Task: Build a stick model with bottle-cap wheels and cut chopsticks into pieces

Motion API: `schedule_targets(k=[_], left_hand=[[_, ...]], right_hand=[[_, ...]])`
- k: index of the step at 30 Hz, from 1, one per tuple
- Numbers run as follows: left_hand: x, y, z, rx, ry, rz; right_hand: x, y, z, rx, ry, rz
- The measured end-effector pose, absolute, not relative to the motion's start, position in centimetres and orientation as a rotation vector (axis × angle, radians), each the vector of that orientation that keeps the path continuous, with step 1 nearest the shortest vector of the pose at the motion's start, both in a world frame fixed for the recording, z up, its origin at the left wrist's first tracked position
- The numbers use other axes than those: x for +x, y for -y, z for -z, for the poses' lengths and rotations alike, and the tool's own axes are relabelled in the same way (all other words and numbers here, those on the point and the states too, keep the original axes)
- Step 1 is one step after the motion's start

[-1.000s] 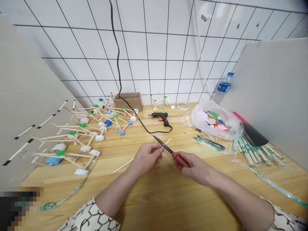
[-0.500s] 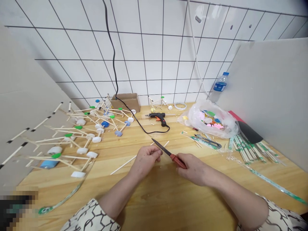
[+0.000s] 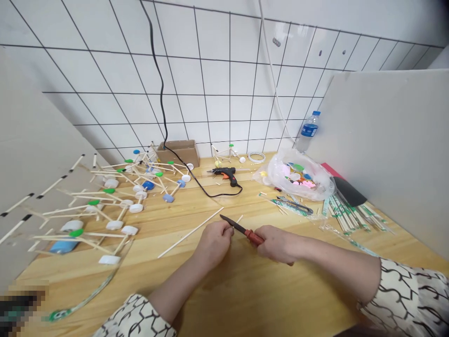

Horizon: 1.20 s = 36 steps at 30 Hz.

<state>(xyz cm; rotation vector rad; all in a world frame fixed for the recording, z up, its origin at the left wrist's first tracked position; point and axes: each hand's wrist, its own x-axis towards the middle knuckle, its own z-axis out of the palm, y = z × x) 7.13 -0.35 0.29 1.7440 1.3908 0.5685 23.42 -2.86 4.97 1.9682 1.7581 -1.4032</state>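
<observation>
My right hand (image 3: pixel 275 243) is closed around the red handle of a knife (image 3: pixel 249 234), whose dark narrow blade points up and left. The blade lies across the fingertips of my left hand (image 3: pixel 214 241), which are pinched together. A thin wooden stick (image 3: pixel 240 218) shows its pale end just beyond the blade; its other part is hidden by the blade and my left fingers. Behind my left hand, a longer wooden stick (image 3: pixel 189 233) lies slantwise on the wooden table (image 3: pixel 245 290).
Several stick frames with bottle-cap wheels (image 3: pixel 115 224) crowd the left side. A black glue gun (image 3: pixel 226 174) with its cord lies behind my hands. On the right are a plastic bag of caps (image 3: pixel 301 180), thread snips (image 3: pixel 294 206), wrapped chopsticks (image 3: pixel 343 213) and a water bottle (image 3: pixel 308 131).
The view has shifted slightly. The knife blade has come down closer onto my left fingertips, and my left fingers are curled tighter.
</observation>
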Motion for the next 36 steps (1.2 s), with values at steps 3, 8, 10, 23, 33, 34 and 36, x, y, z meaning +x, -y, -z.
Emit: schedule_targets(k=[3, 8, 10, 23, 33, 34, 36], left_hand=[[7.2, 0.4, -0.3, 1.852, -1.437, -0.51], [7.1, 0.4, -0.1, 1.984, -1.504, -0.424], [7.1, 0.4, 0.0, 2.017, -1.511, -0.395], [4.3, -1.9, 0.0, 2.11, -1.501, -0.336], [1.3, -3.9, -1.6, 2.024, -1.738, -0.298], [1.4, -3.9, -1.6, 2.023, -1.735, -0.292], [1.5, -3.9, -1.5, 2.024, -1.725, -0.294]], right_hand=[[23.1, 2.4, -5.2, 1.943, -1.692, 1.399], [22.6, 2.0, -5.2, 1.924, -1.666, 1.395], [22.6, 1.9, -5.1, 1.917, -1.651, 1.402], [24.5, 1.9, -3.8, 1.829, -1.712, 1.838], [25.8, 2.9, -2.7, 1.833, -1.559, 2.584], [25.9, 2.9, -2.6, 1.816, -1.543, 2.631], [26.0, 2.9, -2.4, 1.773, -1.522, 2.711]])
